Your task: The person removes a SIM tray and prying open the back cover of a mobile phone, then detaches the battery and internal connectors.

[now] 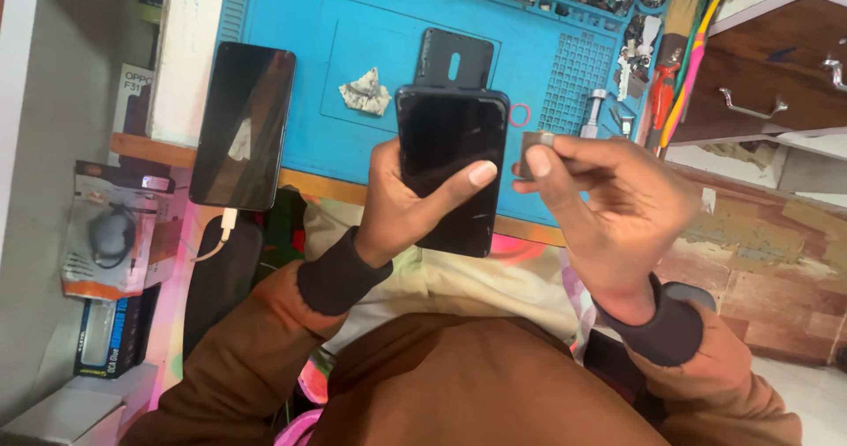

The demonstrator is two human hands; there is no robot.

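Phone [450,168] with a dark screen was gripped upright in the left hand [401,201], thumb laid across the glass, above the near edge of the blue work mat [353,22]. The right hand [609,203] was pinched shut on a small grey roll [532,152], held just beside the phone's right edge. A black back cover [454,58] lay on the mat directly behind the phone, with a crumpled grey scrap [366,91] to its left. A second dark phone [243,127], connected to a white cable [221,234], rested at the mat's left margin.
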